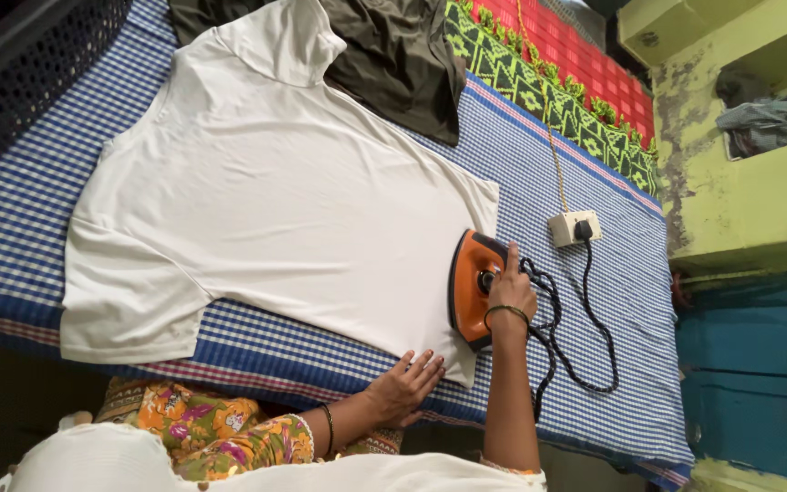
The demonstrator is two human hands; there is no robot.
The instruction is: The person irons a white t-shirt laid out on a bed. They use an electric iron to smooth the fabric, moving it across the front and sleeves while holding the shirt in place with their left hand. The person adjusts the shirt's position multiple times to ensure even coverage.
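Note:
A white T-shirt (266,191) lies spread flat on a blue-and-white checked cloth (585,364). An orange iron (468,287) with a black handle rests on the shirt's hem corner. My right hand (512,292) is closed around the iron's handle, a thin bangle on the wrist. Fingers spread, my left hand (403,387) lies flat on the checked cloth and touches the shirt's hem just beside the iron. A floral sleeve covers that forearm.
The iron's black cord (585,355) loops to a white socket box (574,228). A dark olive garment (393,59) lies beyond the shirt. A red-and-green patterned mat (576,82), a black mesh basket (29,73) and a green wall shelf (749,191) holding grey cloth border the area.

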